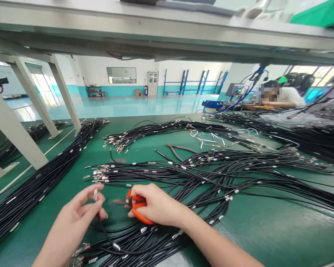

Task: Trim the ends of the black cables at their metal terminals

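Observation:
Between the fingertips of my left hand [82, 207] is the pale end of a black cable [107, 235], which runs down from the fingers toward the near bundle. My right hand [156, 204] is closed around orange-handled scissors [140, 211]; their blades point left at the cable end and look blurred, apart from it. Just below both hands lies a bundle of black cables [139, 244] with white labels and metal terminals. Another cable bundle [122, 172] stretches behind the hands, its terminal ends to the left.
Grey-handled pliers [180, 150] and loose white wires [203, 139] lie beyond the middle bundle. A long cable bundle [52, 167] runs along the left, near white metal posts [65, 96]. A shelf beam [156, 33] crosses overhead. A person [284, 94] leans over work at back right.

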Demonstrator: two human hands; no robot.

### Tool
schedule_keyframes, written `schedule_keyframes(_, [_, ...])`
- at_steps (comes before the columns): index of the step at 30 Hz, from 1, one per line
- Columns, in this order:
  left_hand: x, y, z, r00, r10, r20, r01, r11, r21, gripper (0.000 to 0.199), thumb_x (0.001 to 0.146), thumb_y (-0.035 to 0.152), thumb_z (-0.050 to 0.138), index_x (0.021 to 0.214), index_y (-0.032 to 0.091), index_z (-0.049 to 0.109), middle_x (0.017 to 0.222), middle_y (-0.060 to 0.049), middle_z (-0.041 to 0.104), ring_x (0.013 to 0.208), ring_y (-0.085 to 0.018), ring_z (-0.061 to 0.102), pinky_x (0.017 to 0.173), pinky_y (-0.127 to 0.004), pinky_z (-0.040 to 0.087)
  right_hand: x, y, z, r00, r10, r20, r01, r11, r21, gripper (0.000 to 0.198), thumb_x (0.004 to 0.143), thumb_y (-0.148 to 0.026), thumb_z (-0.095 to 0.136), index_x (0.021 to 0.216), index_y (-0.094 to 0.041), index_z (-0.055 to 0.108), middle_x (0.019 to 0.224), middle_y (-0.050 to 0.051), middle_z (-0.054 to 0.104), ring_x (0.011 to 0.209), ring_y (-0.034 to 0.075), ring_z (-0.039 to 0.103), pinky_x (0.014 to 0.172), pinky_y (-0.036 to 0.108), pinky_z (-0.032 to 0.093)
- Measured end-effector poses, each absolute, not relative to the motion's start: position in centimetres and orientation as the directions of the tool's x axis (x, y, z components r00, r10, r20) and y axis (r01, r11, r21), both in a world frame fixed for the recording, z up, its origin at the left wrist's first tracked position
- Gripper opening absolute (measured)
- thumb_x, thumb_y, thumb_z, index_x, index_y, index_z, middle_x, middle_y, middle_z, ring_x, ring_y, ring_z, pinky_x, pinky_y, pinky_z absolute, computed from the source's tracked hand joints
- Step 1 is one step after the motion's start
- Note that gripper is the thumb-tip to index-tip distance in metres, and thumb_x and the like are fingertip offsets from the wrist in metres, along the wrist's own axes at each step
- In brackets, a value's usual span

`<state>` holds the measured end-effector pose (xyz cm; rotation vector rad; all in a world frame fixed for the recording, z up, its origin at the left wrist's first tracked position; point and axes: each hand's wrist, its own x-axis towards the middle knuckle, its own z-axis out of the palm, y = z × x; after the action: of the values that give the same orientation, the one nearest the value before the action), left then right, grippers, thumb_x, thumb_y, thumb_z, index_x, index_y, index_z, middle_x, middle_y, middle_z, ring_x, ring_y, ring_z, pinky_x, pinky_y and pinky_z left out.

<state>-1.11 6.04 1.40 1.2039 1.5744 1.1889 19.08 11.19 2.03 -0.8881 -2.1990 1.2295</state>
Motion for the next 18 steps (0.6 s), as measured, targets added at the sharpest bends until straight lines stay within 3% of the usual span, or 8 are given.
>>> schedule_keyframes(3, [-4.2,4.3,-0.7,-0.267,0.964,-0.008,0.508,0.148,0.849,0.043,0.062,0.056,0.059,0.083,0.019,0.061,0.077,-0.005,0.063,0.074,-0.025,0.061,0.07,-0.036,0.049,18.8,10.6,2.2,-0.792,0.608,0.051,0.372,0.548,-0.749,0.009,0.064,-0.012,0.059,0.069,-0.018,0.054,0.066,-0.004,0.058,0.058,0.008,0.051,0.051,0.016,0.035])
schedule_keyframes(6, [-6.6,3.1,-2.6,-0.118,0.976,0.184,0.844,0.0,0.537,0.03,0.07,0.051,0.054,0.069,0.022,0.062,0.085,-0.006,0.063,0.084,-0.026,0.058,0.078,-0.041,0.046,18.4,10.2,2.0,-0.827,0.562,0.028,0.371,0.582,-0.724,0.009,0.064,-0.012,0.058,0.069,-0.018,0.054,0.064,-0.005,0.058,0.054,0.007,0.049,0.05,0.015,0.034])
schedule_keyframes(8, [-7.3,2.8,-3.3,-0.034,0.95,0.309,0.944,-0.071,0.322,0.024,0.073,0.044,0.052,0.073,0.022,0.063,0.089,-0.007,0.062,0.088,-0.027,0.057,0.081,-0.043,0.045,18.1,10.1,1.8,-0.822,0.569,0.015,0.379,0.567,-0.731,0.011,0.064,-0.012,0.059,0.072,-0.018,0.056,0.065,-0.004,0.059,0.056,0.007,0.051,0.051,0.015,0.034])
schedule_keyframes(10, [-7.1,2.7,-3.5,0.037,0.904,0.425,0.976,-0.124,0.179,0.024,0.075,0.037,0.051,0.088,0.021,0.063,0.1,-0.009,0.06,0.094,-0.028,0.055,0.083,-0.044,0.044,17.8,10.0,1.5,-0.809,0.588,0.002,0.402,0.556,-0.727,0.013,0.063,-0.011,0.059,0.074,-0.018,0.057,0.067,-0.003,0.06,0.059,0.009,0.053,0.051,0.016,0.034])
schedule_keyframes(13, [-5.5,2.7,-2.7,0.239,0.806,0.542,0.945,-0.321,0.061,0.028,0.078,0.027,0.047,0.103,0.023,0.059,0.112,-0.008,0.058,0.108,-0.026,0.05,0.087,-0.04,0.043,17.5,9.9,1.0,-0.786,0.618,-0.006,0.418,0.525,-0.741,0.009,0.064,-0.013,0.061,0.069,-0.018,0.055,0.066,-0.003,0.061,0.06,0.01,0.054,0.052,0.017,0.035])
schedule_keyframes(15, [-4.0,2.6,-1.7,0.376,0.756,0.536,0.891,-0.454,0.014,0.023,0.08,0.025,0.047,0.099,0.024,0.061,0.105,-0.005,0.062,0.106,-0.024,0.051,0.089,-0.037,0.043,17.4,10.0,0.8,-0.772,0.635,-0.017,0.399,0.464,-0.791,0.012,0.064,-0.018,0.065,0.068,-0.018,0.053,0.068,-0.002,0.062,0.062,0.011,0.055,0.054,0.018,0.037])
schedule_keyframes(18, [-2.2,2.0,-0.4,0.492,0.771,0.404,0.837,-0.547,0.024,0.018,0.079,0.031,0.052,0.091,0.023,0.063,0.091,-0.004,0.065,0.086,-0.021,0.059,0.081,-0.033,0.048,17.5,10.4,0.9,-0.712,0.702,0.002,0.345,0.353,-0.87,0.01,0.069,-0.019,0.061,0.073,-0.018,0.052,0.076,-0.001,0.063,0.067,0.012,0.056,0.059,0.02,0.041])
